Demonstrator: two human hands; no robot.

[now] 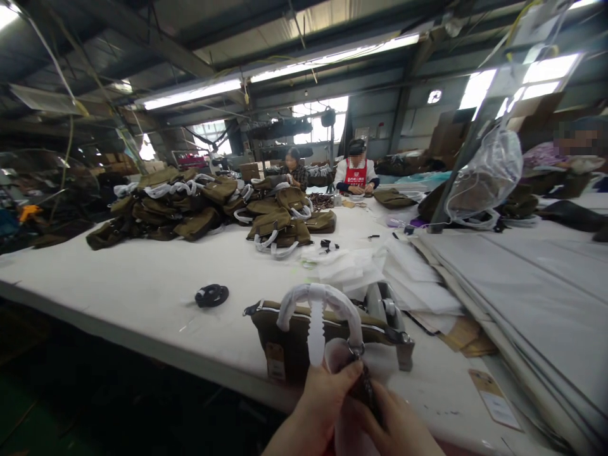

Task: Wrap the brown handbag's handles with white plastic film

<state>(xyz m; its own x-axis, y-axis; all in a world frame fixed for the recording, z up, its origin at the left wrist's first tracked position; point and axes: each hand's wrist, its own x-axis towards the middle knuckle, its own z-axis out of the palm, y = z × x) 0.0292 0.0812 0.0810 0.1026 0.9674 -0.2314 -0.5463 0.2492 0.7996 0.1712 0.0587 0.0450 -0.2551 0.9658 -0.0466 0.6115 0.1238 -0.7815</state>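
Observation:
An olive-green handbag with a silver zipper stands on the white table's near edge. Its arched handle is wrapped in white material, and a white notched strip hangs from the top. At the handle's right-hand ring, my left hand is closed, its thumb pressed on a dark chain-like strap. Just right of it, my right hand has its fingers curled round the lower part of the same strap. Thin whitish wrapping lies behind and under both hands. A brown tag shows on the bag's left side.
A black coil lies on the table at left. Olive bags are heaped farther back. White sheets and a loose tag are at right, near a post with a plastic bag. A co-worker in a red apron sits opposite.

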